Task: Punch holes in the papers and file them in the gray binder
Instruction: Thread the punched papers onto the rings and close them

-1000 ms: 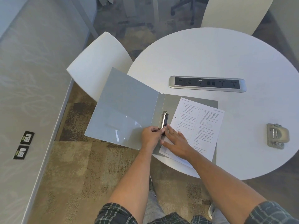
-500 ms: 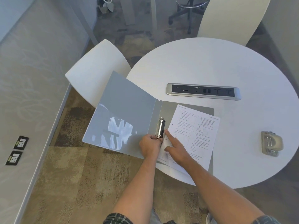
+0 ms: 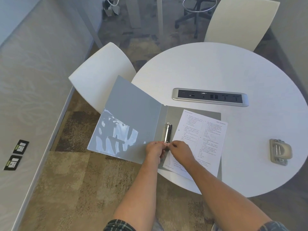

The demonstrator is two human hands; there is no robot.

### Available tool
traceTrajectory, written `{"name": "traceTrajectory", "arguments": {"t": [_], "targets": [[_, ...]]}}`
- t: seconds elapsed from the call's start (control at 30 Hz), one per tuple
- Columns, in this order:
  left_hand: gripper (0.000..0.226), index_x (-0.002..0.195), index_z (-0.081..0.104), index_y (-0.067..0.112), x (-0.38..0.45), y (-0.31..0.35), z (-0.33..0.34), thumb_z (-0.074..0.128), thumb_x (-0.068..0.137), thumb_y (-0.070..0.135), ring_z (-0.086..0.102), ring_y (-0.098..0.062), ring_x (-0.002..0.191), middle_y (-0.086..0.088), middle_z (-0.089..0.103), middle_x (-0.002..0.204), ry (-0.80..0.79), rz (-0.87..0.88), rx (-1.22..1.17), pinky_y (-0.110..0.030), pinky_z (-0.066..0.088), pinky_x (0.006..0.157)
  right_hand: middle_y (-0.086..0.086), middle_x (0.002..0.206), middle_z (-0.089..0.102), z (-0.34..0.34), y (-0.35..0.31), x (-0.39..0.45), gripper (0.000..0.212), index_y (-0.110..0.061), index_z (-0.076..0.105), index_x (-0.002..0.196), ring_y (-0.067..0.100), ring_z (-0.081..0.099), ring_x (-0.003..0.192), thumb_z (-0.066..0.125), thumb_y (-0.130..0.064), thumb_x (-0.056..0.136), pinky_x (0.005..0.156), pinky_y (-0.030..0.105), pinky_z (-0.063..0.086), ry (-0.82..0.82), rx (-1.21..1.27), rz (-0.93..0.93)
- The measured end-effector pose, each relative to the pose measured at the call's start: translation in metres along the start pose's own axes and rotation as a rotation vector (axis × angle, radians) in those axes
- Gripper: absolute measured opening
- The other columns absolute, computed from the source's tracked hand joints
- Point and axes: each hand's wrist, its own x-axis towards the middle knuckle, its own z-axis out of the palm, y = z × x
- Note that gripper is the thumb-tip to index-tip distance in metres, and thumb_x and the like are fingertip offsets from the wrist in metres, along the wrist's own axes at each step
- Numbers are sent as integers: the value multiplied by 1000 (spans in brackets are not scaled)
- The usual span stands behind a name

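The gray binder [image 3: 133, 124] lies open at the lower left edge of the round white worktop [image 3: 216, 69], spine running up-frame, front cover hanging off over the carpet. Papers [image 3: 202, 144] lie lengthwise on its right half. Left hand [image 3: 154, 150] and right hand [image 3: 180, 151] both pinch the ring mechanism [image 3: 167, 133]'s near end. Hole punch [image 3: 280, 151] sits far right.

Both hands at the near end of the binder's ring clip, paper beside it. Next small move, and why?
Probably pull the rings open. Both hands, left hand and right hand, pinch the near end of the ring mechanism, and the papers lie loose on the gray binder, beside the rings, not threaded.
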Motion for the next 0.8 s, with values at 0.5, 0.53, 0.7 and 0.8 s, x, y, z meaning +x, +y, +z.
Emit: {"name": "traceTrajectory", "arguments": {"t": [0.5, 0.53, 0.7, 0.8], "targets": [[10, 84, 77, 15, 5, 2, -13, 68, 87, 10, 76, -25, 83, -5, 78, 81, 54, 263, 150, -41, 63, 80, -21, 103, 59, 19, 0, -6, 26, -35, 63, 106, 3, 59, 90, 73, -52, 89, 74, 21, 40, 218, 52, 0], [13, 86, 78, 14, 5, 3, -13, 66, 91, 16, 76, -24, 83, -4, 78, 79, 54, 257, 143, -40, 63, 80, -21, 105, 59, 20, 0, -7, 28, -35, 63, 109, 3, 60, 93, 73, -52, 90, 76, 21, 41, 222, 50, -1], [18, 78, 76, 19, 2, 5, -15, 73, 88, 35, 76, -19, 76, 1, 77, 69, 51, 342, 226, -40, 61, 78, -11, 112, 68, 12, -5, 4, 32, -24, 65, 122, 9, 66, 97, 69, -42, 96, 86, 25, 51, 171, 264, 38], [13, 76, 76, 23, 1, 8, -15, 75, 87, 30, 74, -17, 77, 3, 76, 72, 56, 406, 319, -39, 61, 78, -5, 99, 71, -3, -14, 16, 22, -18, 70, 112, 9, 66, 89, 74, -28, 93, 72, 19, 45, 146, 403, 106]]}}
